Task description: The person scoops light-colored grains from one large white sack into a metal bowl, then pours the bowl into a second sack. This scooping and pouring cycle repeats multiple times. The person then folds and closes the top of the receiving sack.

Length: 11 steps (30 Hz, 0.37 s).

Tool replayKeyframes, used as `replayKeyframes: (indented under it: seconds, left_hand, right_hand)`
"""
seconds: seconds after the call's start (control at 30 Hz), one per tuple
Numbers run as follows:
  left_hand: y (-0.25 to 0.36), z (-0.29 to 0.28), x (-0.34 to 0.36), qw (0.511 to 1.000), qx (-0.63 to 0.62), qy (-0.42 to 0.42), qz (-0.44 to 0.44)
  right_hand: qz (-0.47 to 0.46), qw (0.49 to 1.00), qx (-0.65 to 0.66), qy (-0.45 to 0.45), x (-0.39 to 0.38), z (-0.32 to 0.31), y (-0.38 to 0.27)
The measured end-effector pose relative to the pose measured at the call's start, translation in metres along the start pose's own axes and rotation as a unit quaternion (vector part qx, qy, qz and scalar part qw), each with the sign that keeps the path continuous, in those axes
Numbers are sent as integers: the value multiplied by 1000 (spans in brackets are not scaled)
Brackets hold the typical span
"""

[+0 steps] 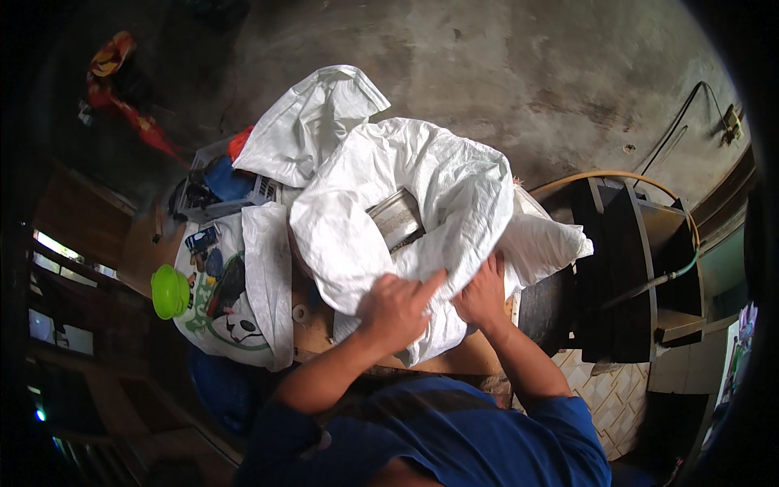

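A large white woven sack stands in front of me with its mouth open and its rim folded outward. Inside it a round metal tin shows, tilted. My left hand grips the near folded rim, its index finger stretched along the fabric toward the right. Close by, my right hand holds the sack's near right side, the fingers pressed on the cloth and partly hidden by its fold. What lies deeper in the sack is hidden.
At left are a green bowl, another printed white sack with small items on it, and a grey plastic crate. A filled white sack leans at right, before a black shelf and a hose. A concrete wall stands behind.
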<state>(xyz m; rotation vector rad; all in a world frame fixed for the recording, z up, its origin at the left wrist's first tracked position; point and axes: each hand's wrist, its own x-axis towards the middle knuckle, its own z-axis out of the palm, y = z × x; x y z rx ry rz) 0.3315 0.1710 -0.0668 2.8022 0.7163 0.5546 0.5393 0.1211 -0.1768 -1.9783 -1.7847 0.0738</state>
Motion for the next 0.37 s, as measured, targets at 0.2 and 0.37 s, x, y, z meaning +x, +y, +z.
replayKeyframes:
  seconds: [0.2,0.37]
  left_hand:
    - [37,1,-32,997,-73,-3,26]
    - [49,-6,-47,991,-127,-14,36]
  right_hand:
    - [-9,988,152,9,-20,22,17]
    - [110,867,486,-17,-23,36,23]
